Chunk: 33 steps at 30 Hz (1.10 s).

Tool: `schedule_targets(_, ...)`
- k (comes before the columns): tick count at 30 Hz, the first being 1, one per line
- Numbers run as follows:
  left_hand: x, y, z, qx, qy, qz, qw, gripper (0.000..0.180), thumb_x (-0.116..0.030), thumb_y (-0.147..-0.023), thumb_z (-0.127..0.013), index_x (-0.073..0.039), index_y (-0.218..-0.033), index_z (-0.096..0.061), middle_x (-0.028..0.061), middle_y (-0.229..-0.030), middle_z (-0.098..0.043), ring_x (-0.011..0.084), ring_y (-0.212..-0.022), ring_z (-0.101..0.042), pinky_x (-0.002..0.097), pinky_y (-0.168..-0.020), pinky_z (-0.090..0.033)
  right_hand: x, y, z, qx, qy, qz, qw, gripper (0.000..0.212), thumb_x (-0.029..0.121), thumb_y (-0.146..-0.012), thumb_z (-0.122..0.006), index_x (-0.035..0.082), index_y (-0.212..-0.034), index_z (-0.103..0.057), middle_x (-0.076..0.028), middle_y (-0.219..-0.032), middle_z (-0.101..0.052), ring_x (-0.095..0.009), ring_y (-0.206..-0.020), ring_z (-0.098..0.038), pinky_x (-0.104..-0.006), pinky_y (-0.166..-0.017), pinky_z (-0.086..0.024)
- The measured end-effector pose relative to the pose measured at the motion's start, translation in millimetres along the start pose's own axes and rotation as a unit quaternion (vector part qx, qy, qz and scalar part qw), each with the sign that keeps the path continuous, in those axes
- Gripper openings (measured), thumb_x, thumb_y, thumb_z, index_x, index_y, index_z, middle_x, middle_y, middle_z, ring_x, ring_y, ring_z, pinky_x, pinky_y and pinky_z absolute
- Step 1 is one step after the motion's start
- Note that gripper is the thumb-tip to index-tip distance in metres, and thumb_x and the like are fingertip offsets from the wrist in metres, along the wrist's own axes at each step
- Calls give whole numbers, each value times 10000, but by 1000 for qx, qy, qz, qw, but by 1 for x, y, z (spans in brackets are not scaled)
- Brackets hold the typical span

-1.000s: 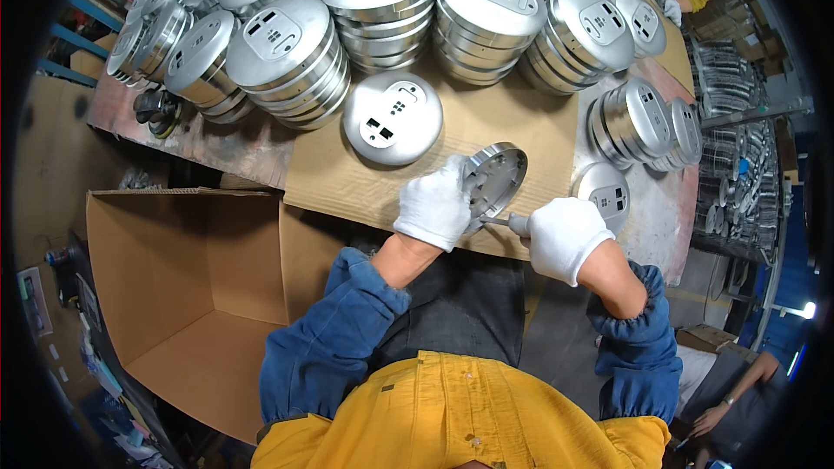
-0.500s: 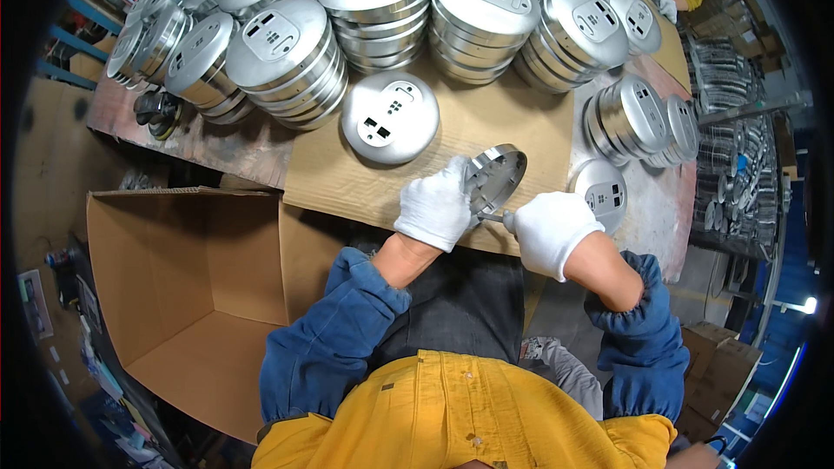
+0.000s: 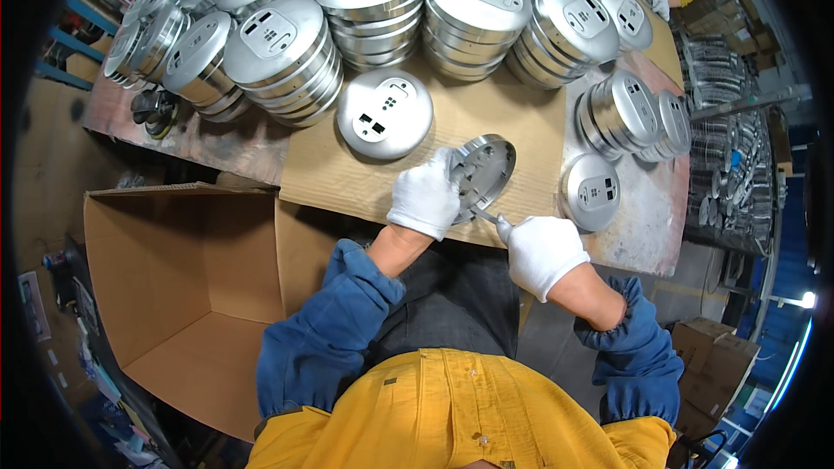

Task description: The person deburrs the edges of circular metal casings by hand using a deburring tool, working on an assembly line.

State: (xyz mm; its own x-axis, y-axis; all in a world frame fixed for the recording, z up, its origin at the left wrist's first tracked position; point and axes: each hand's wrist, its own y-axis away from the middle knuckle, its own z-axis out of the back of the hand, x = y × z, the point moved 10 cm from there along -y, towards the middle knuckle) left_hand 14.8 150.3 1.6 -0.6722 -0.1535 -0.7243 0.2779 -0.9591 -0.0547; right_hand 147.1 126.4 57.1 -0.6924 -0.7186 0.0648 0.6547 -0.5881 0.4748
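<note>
My left hand [image 3: 426,198], in a white glove, grips the rim of a round metal cover [image 3: 492,170]. The cover is tilted at the table's near edge, its hollow inner side facing up toward me. My gloved right hand [image 3: 544,255] is closed round a thin grey tool [image 3: 485,214], perhaps a file, whose far end meets the cover's near rim. Most of the tool is hidden in the fingers. Just beyond my left hand a silver cover [image 3: 385,113] with cut-out slots lies face up on cardboard. Another such cover [image 3: 592,193] lies right of my right hand.
Several stacks of silver covers [image 3: 283,35] fill the far side of the table. A shorter stack [image 3: 618,113] stands at right. A black hand tool [image 3: 155,110] lies at left. An open cardboard box [image 3: 182,269] is below left. Another person's gloved hands [image 3: 660,7] show at far right.
Both hands have shifted slightly toward me, and the cover has turned so that more of its inside shows. The right hand and tool have dropped lower. The whole view has moved a little.
</note>
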Motion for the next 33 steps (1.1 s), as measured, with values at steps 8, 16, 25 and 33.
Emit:
schedule_targets(8, 15, -7, 8, -53, 51, 15, 997, 276, -247, -816, -644, -30, -972, -573, 212, -768, -646, 412, -754, -629, 481, -664, -502, -3, 24, -49, -93, -21, -39, 995, 493, 126, -793, -521, 72, -1283, -530, -131, -721, -572, -276, -574, -614, -387, -496, -484)
schedule_targets(16, 28, -5, 10, -51, 17, 69, 996, 356, -316, -825, -643, -17, -1009, -582, 248, -815, -643, 439, -786, -617, 508, -699, -491, -43, 33, -51, -221, -170, -80, 957, 389, 178, -830, -579, 233, -1215, -592, -112, -701, -600, -324, -611, -610, -420, -561, -492)
schedule_targets(25, -12, 5, 11, -21, -27, 16, 999, 277, -221, -825, -656, -38, -1022, -590, 190, -802, -662, 373, -739, -647, 449, -661, -514, -32, 23, -6, -76, -53, -35, 995, 363, 112, -781, -579, 162, -1134, -642, -136, -693, -614, -332, -658, -609, -432, -571, -468)
schedule_targets(33, -30, 12, 13, -53, -66, -54, 995, 218, -202, -825, -641, -80, -996, -584, 145, -744, -656, 341, -658, -647, 423, -578, -512, -19, 11, -5, -33, -15, -3, 999, 383, 97, -783, -498, 87, -1149, -610, -142, -738, -643, -328, -659, -631, -435, -551, -484)
